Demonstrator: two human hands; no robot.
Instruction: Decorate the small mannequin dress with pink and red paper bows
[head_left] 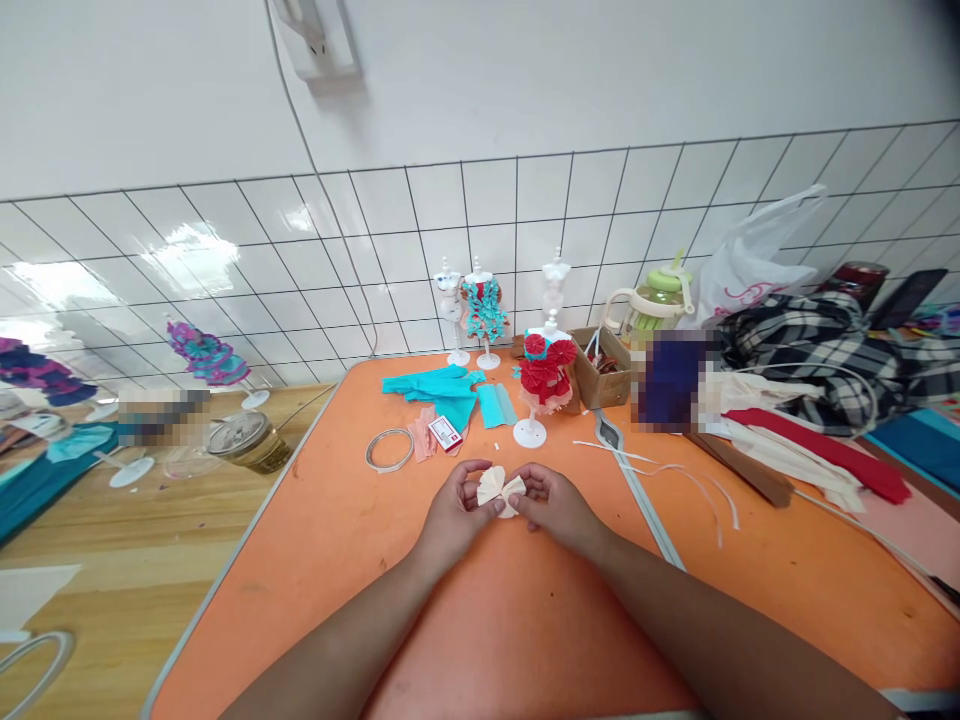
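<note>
Over the orange table (pixel 450 630), cream pleated piece (pixel 492 484) between left hand (pixel 454 508) and right hand (pixel 559 508), both curled, pinching it

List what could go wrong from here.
1. The cream piece looks thin and is held by both left hand and right hand; uneven pulling might tear or crease it.
2. The red-dressed mannequin stands just beyond the hands; a careless reach could tip it.

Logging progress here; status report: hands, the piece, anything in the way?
Left hand, right hand: both holding. Cream pleated bow-shaped piece pinched between them, edges partly hidden. White miniature mannequin in red ruffled dress stands ahead, not touching.
</note>
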